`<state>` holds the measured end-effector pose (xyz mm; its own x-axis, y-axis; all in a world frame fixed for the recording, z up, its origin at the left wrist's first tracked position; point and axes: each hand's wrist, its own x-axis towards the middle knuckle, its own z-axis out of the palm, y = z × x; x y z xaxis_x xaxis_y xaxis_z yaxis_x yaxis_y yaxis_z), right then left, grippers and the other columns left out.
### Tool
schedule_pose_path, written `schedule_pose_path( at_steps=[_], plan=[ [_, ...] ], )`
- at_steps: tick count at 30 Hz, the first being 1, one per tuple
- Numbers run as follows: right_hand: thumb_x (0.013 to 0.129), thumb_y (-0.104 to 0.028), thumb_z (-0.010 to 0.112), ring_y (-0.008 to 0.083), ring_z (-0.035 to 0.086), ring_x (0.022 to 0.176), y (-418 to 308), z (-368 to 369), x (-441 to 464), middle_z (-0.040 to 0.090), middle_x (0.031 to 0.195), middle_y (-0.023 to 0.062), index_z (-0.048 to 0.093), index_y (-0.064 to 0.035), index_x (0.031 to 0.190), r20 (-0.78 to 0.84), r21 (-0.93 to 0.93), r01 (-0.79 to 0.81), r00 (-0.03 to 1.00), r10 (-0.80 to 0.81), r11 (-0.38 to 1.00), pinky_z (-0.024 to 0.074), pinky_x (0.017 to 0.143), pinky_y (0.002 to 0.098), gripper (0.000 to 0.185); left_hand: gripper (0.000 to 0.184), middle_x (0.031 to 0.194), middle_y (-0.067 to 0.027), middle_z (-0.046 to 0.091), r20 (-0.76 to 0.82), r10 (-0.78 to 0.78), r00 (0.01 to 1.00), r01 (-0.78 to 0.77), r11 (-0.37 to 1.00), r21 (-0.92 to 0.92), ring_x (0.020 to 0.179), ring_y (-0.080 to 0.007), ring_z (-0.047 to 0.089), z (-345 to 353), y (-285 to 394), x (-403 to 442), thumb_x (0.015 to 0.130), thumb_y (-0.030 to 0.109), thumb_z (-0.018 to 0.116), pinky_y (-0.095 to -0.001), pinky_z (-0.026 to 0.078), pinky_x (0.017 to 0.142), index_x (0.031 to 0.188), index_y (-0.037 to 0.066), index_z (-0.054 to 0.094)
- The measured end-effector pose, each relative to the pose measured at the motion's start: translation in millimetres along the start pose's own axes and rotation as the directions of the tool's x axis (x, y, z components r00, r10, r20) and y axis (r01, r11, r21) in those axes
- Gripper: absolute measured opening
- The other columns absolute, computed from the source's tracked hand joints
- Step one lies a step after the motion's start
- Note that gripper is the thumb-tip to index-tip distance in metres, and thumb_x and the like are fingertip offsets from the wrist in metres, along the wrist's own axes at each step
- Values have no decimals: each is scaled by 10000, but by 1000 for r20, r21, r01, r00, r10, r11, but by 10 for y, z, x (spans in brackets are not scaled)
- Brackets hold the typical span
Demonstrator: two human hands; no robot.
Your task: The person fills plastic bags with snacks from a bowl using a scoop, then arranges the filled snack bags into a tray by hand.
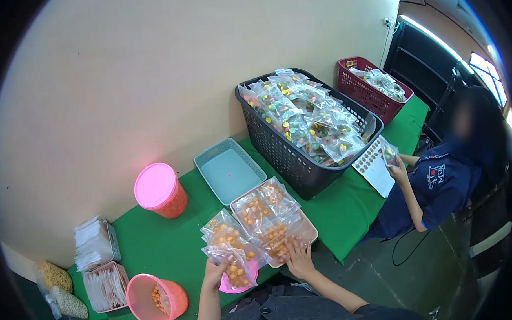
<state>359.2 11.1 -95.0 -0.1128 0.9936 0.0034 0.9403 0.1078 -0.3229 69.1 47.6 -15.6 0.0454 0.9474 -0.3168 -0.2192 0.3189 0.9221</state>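
Observation:
In my left hand (214,272) is a clear plastic bag of orange balls (238,270), its fingers closed on the bag's edge. Under that bag shows part of a bright pink round lid or dish (225,286). My right hand (299,258) lies with fingers spread on a similar bag (275,233) in a shallow pale pink tray (309,232). More such bags (269,199) fill the tray, and a few others (224,229) overlap at its left side.
Behind the tray stand an empty grey-green basket (230,173) and a large black basket (300,172) heaped with bags. Left are a lidded pink tub (161,187), an open tub (172,298) and packet-filled baskets (114,268). A co-worker (430,183) holds a bag at right.

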Motion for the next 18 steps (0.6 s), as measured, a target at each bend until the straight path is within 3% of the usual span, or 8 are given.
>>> schedule_pose_path(
  at_steps=[1, 5, 10, 16, 18],
  plan=[
    [939, -459, 311, 355, 32, 1408, 7, 16, 51, 84, 1521, 178, 183, -95, 1459, 115, 69, -60, 992, 52, 996, 46, 1081, 595, 647, 297, 966, -72, 647, -1, -1, 1000, 1, 1000, 1, 894, -174, 615, 4, 3, -13, 780, 117, 707, -310, 485, 812, 1035, 9, 596],
    [939, -466, 312, 356, 32, 1407, 9, 128, 84, 88, 1520, 176, 176, -112, 1462, 103, -14, -56, 993, 57, 998, 36, 1085, 588, 646, 354, 972, -92, 649, -21, 41, 999, -42, 997, -59, 888, -176, 624, 24, -6, -21, 761, 151, 744, -315, 494, 809, 1032, -12, 584],
    [933, -500, 289, 345, 12, 1411, 48, 136, 191, 51, 1529, 169, 161, -129, 1467, 262, -27, -93, 960, 97, 995, 2, 1084, 587, 663, 381, 979, -86, 649, 15, 31, 999, -29, 997, -73, 890, -179, 622, 39, 13, 22, 760, 151, 747, -316, 486, 825, 1062, -6, 576],
    [881, -638, 318, 343, 71, 1408, -31, -73, 400, 119, 1519, 172, 167, -145, 1468, 412, -213, -48, 901, 134, 976, 31, 1090, 577, 782, 418, 1010, -78, 636, 28, 51, 998, -49, 995, -82, 914, -165, 603, 65, -24, 72, 764, 178, 750, -307, 467, 838, 1092, -5, 566],
    [870, -650, 333, 346, 102, 1401, -63, -17, 400, 171, 1501, 175, 181, -148, 1466, 368, -241, -51, 919, 140, 969, 61, 1090, 569, 794, 427, 1017, -76, 632, 37, 57, 998, -54, 995, -85, 923, -165, 600, 75, -22, 87, 766, 187, 748, -308, 466, 842, 1100, -3, 562]
  ],
)
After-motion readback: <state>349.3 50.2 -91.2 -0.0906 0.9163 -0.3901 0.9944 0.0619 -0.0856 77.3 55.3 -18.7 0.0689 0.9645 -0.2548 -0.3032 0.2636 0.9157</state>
